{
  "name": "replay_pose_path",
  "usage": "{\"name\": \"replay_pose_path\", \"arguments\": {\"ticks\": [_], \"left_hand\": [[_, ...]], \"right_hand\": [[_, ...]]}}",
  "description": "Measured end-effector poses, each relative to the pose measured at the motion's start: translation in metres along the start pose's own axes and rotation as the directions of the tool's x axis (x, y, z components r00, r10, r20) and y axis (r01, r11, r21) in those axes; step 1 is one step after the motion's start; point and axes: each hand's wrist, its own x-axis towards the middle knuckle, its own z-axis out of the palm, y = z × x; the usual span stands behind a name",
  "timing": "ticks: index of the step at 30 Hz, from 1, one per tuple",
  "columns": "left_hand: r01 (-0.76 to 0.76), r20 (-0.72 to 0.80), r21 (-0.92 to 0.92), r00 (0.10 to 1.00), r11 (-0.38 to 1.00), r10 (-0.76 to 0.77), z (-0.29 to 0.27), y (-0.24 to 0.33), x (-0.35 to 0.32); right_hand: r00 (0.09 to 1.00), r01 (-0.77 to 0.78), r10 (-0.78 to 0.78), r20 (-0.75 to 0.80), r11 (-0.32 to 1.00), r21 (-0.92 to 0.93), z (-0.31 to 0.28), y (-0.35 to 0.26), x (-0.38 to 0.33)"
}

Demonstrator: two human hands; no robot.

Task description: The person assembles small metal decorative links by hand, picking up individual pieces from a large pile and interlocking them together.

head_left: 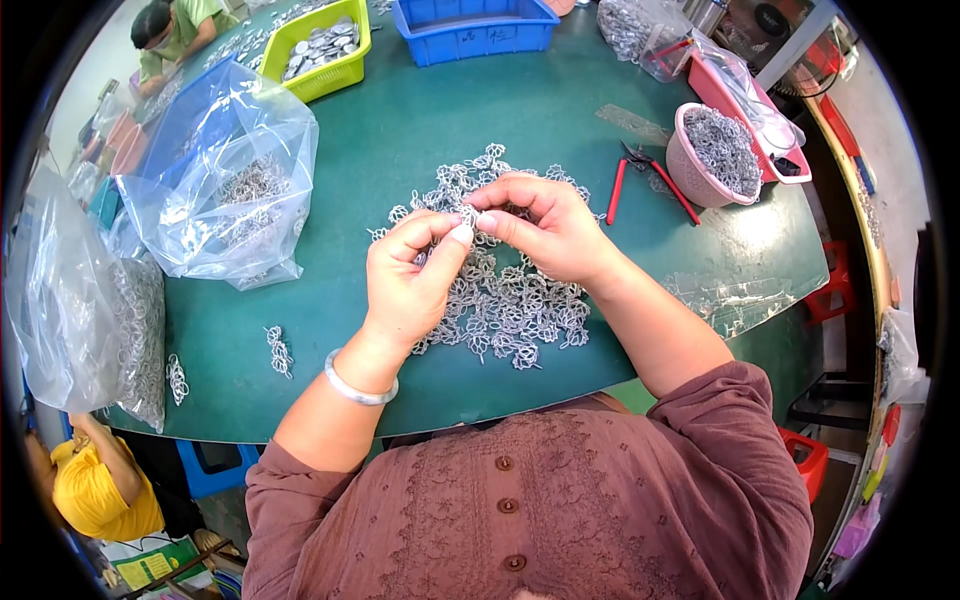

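Note:
A heap of small silvery metal pieces [510, 300] lies in the middle of the green table [420, 130]. Above the heap my left hand [408, 280] and my right hand [545, 225] meet fingertip to fingertip. Both pinch one small silvery piece [468, 215] between thumb and fingers. A pale bangle [355, 385] circles my left wrist. Two little clusters of the same pieces [278, 350] lie apart on the table, left of my left forearm.
Clear plastic bags of metal pieces [225, 190] stand at the left. Red-handled pliers [640, 180] and a pink bowl of pieces [715, 155] are at the right. A yellow bin [320, 45] and a blue bin [470, 25] sit at the far edge. Other people sit at the upper left and lower left.

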Motion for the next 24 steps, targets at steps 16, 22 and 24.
{"name": "replay_pose_path", "arguments": {"ticks": [16,22,24], "left_hand": [[0.391,0.078,-0.406,0.916,0.826,-0.394,0.0001,0.0027,0.0017],[0.407,0.089,-0.412,0.908,0.815,-0.409,0.0008,0.0036,0.0018],[0.412,0.091,-0.409,0.906,0.815,-0.412,0.0001,0.0032,0.0017]], "right_hand": [[0.999,0.033,-0.032,-0.030,0.999,0.038,0.0075,-0.0056,-0.0045],[0.999,0.041,-0.041,-0.014,0.999,0.016,0.0058,-0.0059,-0.0044],[0.999,0.031,-0.031,-0.016,0.999,0.019,0.0052,-0.0045,-0.0044]]}}
